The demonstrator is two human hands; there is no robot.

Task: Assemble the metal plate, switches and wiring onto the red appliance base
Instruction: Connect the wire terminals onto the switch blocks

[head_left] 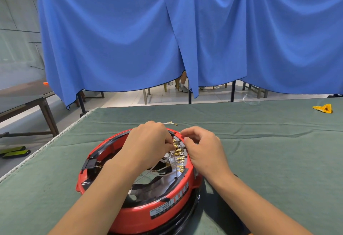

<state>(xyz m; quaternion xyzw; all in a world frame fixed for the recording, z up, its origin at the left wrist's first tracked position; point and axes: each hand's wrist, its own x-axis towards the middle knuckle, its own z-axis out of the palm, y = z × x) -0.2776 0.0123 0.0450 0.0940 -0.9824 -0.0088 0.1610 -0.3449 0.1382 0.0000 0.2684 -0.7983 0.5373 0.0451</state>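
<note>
The red appliance base (pixel 141 214) sits near on the green cloth, rigid and steady, while the left hand (pixel 148 142) pinches a brass spade terminal (pixel 175 144) — small, bendable, best gripped by its crimp — and the right hand (pixel 202 147), fingers curled, steadies the far-right rim.

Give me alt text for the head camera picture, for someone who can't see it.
Two bare hands work on a round red appliance base on a green-covered table: the left hand pinches at a row of brass wire terminals along the far right rim, and the right hand curls beside them. One loose wire lies behind; blue curtains hang beyond.
</note>
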